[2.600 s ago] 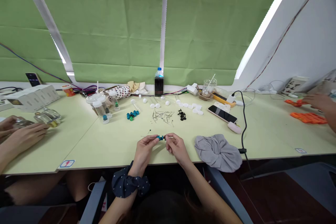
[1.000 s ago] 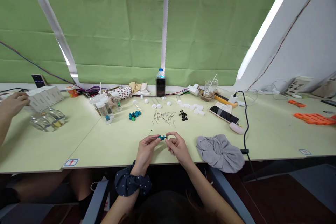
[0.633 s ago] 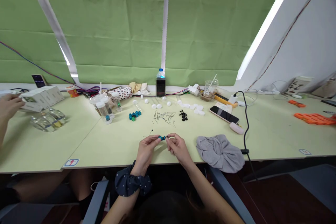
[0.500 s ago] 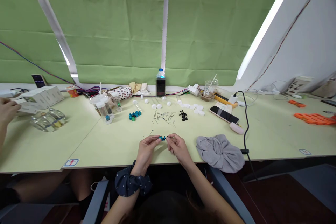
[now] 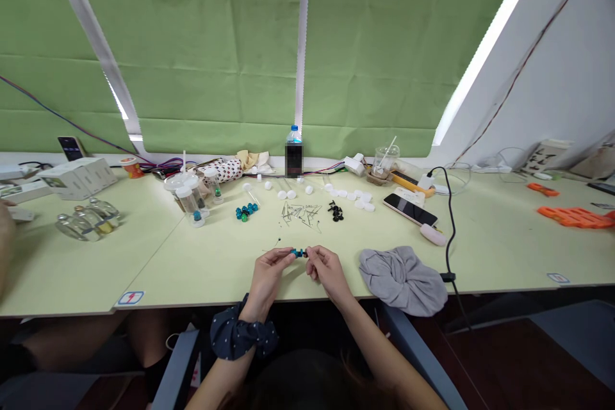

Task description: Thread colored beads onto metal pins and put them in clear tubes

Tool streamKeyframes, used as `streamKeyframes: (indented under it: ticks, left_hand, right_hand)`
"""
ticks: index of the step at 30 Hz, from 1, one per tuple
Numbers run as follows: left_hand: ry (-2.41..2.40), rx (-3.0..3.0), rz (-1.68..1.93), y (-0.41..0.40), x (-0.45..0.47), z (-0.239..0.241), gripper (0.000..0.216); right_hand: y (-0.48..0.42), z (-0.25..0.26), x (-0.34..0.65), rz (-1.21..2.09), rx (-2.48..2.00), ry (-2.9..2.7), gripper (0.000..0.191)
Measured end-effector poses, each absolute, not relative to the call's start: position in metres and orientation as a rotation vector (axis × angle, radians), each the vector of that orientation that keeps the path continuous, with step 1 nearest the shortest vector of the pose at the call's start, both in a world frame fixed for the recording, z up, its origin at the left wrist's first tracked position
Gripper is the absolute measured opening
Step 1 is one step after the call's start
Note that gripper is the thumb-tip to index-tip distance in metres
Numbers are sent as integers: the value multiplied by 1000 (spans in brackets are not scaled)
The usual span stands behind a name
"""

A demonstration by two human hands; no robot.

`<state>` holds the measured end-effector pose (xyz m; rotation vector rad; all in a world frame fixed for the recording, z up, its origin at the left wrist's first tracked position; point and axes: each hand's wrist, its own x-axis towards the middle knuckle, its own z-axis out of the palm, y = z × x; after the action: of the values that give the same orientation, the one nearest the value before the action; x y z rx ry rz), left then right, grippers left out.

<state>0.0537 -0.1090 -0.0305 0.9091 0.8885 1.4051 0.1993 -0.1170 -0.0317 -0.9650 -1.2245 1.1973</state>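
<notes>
My left hand (image 5: 269, 270) is closed in a pinch on a small teal plastic piece (image 5: 296, 253), held just over the front part of the table. From the other side my right hand (image 5: 327, 267) meets it, thumb and fingers closed on a small dark piece (image 5: 306, 254) at the teal piece's right end. How the two join is too small to tell. Beyond my hands lie a cluster of teal pieces (image 5: 246, 210), a spread of thin metal pins (image 5: 302, 213) and a heap of black pieces (image 5: 337, 211).
White round caps (image 5: 355, 196) lie farther back. Clear tubes (image 5: 189, 205) stand left of the teal cluster. A grey scrunchie (image 5: 403, 278), a phone (image 5: 410, 209) and a black cable (image 5: 451, 224) are to my right. Glass bottles (image 5: 89, 221) and another person's hand (image 5: 6, 240) are at far left.
More of the dark piece shows at my right fingertips, while my hands stay almost in place. The other person's hand at far left has drawn back from the white boxes toward the frame's edge.
</notes>
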Motion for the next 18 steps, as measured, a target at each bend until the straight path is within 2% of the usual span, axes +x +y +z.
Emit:
streamKeyframes:
  ticks: [18]
  left_hand:
    - [882, 908, 1398, -108, 54, -29, 18]
  right_hand:
    - [-118, -30, 200, 1232, -953, -1256, 27]
